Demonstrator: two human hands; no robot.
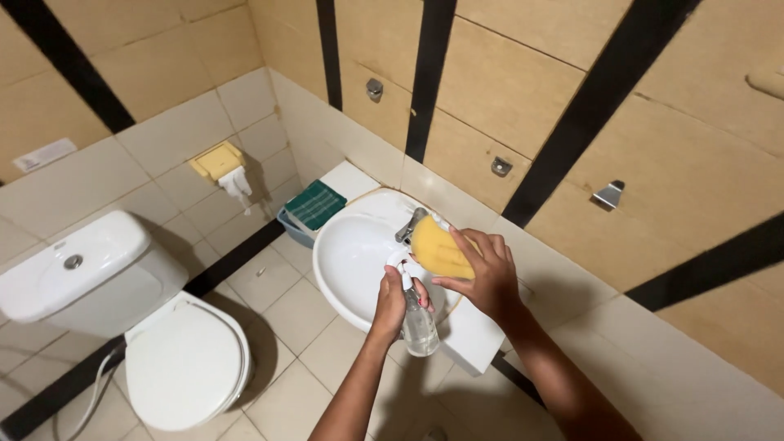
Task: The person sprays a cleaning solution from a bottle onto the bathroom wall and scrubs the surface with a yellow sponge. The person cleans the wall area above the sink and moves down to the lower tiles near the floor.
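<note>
My left hand (pixel 393 300) grips a clear spray bottle (pixel 418 325) with a white trigger head, held upright over the front rim of a white round sink (pixel 343 261). My right hand (pixel 485 273) holds a yellow sponge (pixel 439 247) just above the bottle's nozzle and next to the chrome tap (pixel 410 225). The nozzle sits close to the sponge's lower edge.
A green checked cloth (pixel 315 204) lies in a blue basket (pixel 292 227) left of the sink. A white toilet (pixel 147 318) with closed lid stands at the left. A yellow paper holder (pixel 217 162) hangs on the tiled wall. A white counter (pixel 478 327) surrounds the sink.
</note>
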